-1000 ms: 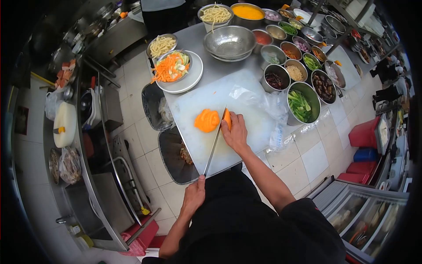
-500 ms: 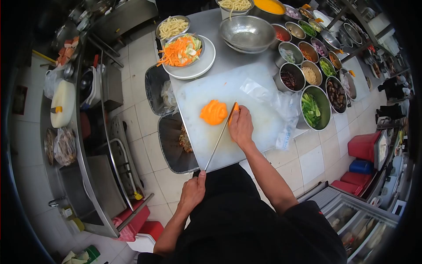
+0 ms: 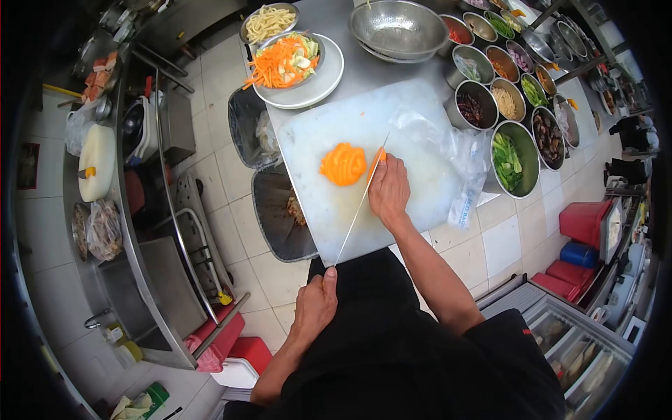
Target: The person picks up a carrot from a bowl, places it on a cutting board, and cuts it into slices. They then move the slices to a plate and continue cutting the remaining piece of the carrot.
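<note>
My left hand (image 3: 316, 302) is closed round the handle end of a long knife (image 3: 352, 225), whose thin blade slants up across the white cutting board (image 3: 315, 217). With bent fingers, my right hand (image 3: 390, 187) holds an orange vegetable piece (image 3: 376, 165) against the blade; the fingers partly hide it. Just left of the blade lies a fanned heap of orange slices (image 3: 343, 164), touched by neither hand.
A clear plastic bag (image 3: 458, 157) lies on the board's right side. Metal containers of ingredients, including greens (image 3: 514, 157), stand beyond it. Shredded vegetables (image 3: 285, 61) rest on a white plate (image 3: 332, 77). A lined bin (image 3: 269, 217) stands left of the board.
The camera view has shifted, with the bowls moving upward in frame. The knife and my right hand sit slightly farther from the orange heap. Both hands keep their holds.
</note>
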A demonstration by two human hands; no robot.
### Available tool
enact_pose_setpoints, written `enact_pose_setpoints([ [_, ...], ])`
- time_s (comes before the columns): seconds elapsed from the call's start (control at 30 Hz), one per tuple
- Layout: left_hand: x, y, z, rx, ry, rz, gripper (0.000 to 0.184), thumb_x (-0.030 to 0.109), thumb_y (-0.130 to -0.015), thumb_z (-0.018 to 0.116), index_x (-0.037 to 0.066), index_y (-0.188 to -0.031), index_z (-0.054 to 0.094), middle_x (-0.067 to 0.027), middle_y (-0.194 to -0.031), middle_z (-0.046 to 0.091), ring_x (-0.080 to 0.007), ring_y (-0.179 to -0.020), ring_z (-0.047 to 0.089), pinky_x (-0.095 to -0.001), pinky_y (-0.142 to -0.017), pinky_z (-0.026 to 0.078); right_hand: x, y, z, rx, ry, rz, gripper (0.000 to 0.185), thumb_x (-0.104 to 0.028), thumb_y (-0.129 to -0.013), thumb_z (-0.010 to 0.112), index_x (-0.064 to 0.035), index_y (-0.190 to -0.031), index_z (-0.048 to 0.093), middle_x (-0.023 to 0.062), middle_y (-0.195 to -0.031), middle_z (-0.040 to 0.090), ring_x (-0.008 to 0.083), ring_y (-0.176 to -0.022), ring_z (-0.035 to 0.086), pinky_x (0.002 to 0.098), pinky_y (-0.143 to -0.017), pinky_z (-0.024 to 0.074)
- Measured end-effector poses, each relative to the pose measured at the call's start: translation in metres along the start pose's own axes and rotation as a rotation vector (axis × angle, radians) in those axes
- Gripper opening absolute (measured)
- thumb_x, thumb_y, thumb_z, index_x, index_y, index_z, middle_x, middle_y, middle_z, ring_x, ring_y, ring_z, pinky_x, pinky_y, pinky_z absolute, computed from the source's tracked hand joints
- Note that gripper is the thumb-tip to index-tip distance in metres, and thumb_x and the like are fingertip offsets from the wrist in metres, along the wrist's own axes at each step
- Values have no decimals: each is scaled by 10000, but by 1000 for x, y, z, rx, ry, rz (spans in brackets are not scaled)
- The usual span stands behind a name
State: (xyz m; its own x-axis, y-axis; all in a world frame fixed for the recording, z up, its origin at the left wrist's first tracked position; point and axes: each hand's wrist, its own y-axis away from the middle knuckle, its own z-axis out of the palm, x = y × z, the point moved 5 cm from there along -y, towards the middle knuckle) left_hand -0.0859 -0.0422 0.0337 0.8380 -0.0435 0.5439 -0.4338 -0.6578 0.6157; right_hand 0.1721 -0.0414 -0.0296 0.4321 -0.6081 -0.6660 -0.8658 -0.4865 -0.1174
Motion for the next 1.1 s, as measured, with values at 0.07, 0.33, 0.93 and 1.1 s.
enact_pose_setpoints([
  [0.07, 2, 2, -1, 6, -10, 9, 636, 494, -1010, 376, -49, -729, 550, -336, -698, 582, -537, -731, 578, -552, -663, 450, -1, 1, 0, 6, -3, 0, 303, -220, -987, 398, -3, -1130, 554, 175, -980, 561, 369, -916, 546, 482, -777, 444],
  [0.33, 5, 11, -14, 0, -85, -9, 606, 457, -1013, 391, -67, -770, 575, -345, -719, 595, -535, -734, 591, -552, -666, 457, -3, 0, -2, 35, -2, -36, 288, -215, -988, 398, -3, -1104, 556, 174, -942, 560, 373, -871, 550, 482, -736, 448],
  [0.93, 10, -17, 2, 20, -195, 42, 643, 469, -1010, 377, -89, -777, 595, -355, -716, 598, -544, -741, 593, -568, -707, 468, -1, -1, -2, -8, -39, 14, 249, -216, -983, 398, -11, -1049, 522, 180, -929, 553, 377, -862, 544, 501, -741, 436],
  [1.1, 20, -54, 12, -3, -159, 12, 668, 483, -1010, 359, -103, -804, 604, -372, -768, 603, -548, -790, 594, -570, -749, 467, 0, -1, -1, -1, -48, 16, 251, -200, -974, 408, -8, -1056, 548, 180, -958, 570, 377, -881, 552, 494, -752, 440],
])
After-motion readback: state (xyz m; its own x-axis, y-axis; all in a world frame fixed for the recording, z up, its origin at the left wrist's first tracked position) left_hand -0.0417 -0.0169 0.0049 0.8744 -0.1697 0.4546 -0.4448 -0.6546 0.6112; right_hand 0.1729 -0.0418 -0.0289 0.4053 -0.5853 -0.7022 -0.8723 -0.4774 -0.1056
